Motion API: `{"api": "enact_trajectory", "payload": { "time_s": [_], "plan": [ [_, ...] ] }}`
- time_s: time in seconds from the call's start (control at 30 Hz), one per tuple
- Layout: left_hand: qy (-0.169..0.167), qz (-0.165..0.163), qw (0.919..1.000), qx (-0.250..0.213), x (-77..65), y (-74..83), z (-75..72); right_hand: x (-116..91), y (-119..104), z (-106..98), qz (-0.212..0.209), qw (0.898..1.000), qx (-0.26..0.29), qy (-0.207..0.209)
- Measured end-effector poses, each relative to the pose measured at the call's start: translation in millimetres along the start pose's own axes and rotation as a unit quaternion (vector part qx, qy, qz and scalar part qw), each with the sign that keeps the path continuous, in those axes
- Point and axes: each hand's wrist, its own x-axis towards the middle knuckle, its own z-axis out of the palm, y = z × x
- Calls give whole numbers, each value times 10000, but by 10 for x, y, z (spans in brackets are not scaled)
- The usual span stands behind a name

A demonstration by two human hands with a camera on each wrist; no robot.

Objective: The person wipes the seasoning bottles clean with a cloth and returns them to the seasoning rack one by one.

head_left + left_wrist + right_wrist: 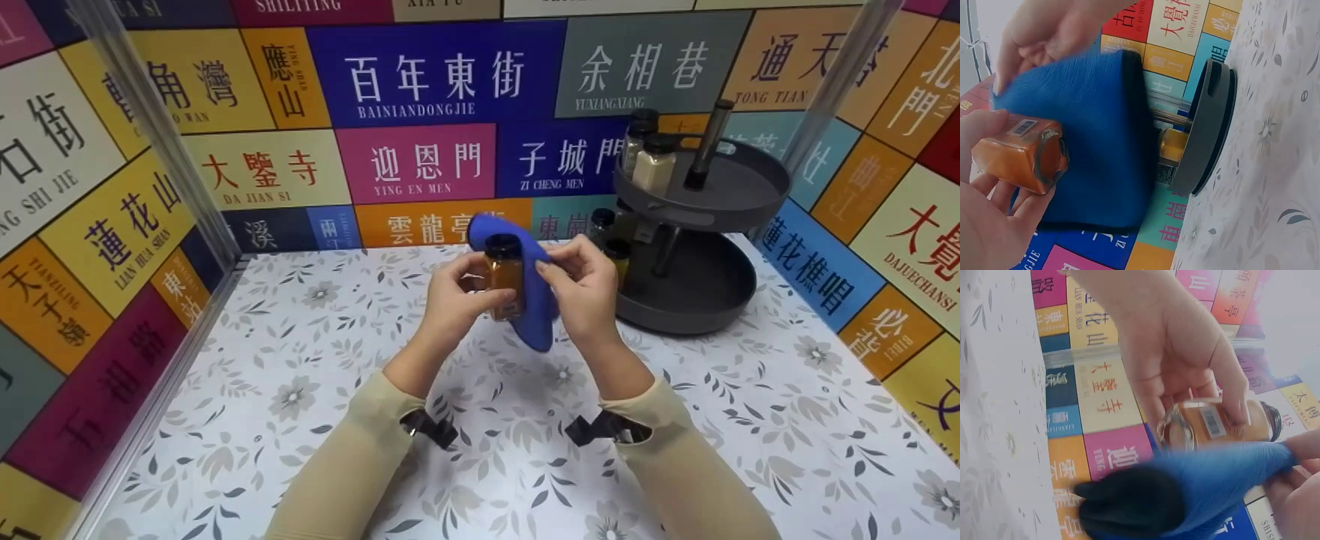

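Note:
My left hand [457,292] grips a glass spice jar [504,276] with a black lid and orange-brown powder inside. A barcode label shows on the jar [1021,147] in the left wrist view. Between thumb and fingers, my right hand [587,289] pinches a blue cloth [538,292], which hangs down along the jar's right side. In the right wrist view the cloth [1207,486] is partly blurred and lies close against the jar [1213,423]. Both hands are raised above the patterned tabletop.
A dark two-tier round rack [694,307] stands at the back right. On its upper tier are jars with black lids, one holding pale powder [654,166]. More jars [602,225] sit on the lower tier, partly behind my right hand. Colourful sign-covered walls [435,75] enclose the white floral table [300,450].

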Motion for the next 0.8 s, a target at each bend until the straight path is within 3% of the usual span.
{"api": "enact_trajectory", "payload": {
  "time_s": [0.1,0.23,0.3,0.4,0.5,0.63,0.73,0.8],
  "plan": [
    [-9,-43,9999,105,-8,-10,2,-7,1,-1,-132,9996,253,28],
    [179,58,9995,248,-4,-21,1,35,79,-24,481,9977,-353,-337],
    [299,104,9992,231,-5,-12,-7,53,130,-32,820,9900,-874,-739],
    [414,131,9989,177,-14,14,-21,64,194,-36,1174,9704,-1589,-1388],
    [422,112,9988,211,-20,36,-28,64,212,-28,1344,9605,-1849,-1588],
    [233,152,9992,291,-29,48,-9,61,167,-10,1246,9776,-1342,-1034],
    [14,180,9994,303,-46,42,20,54,97,0,997,9938,-365,-335],
    [-120,162,9993,305,-58,29,41,42,52,-1,720,9971,236,64]
  ]
}}
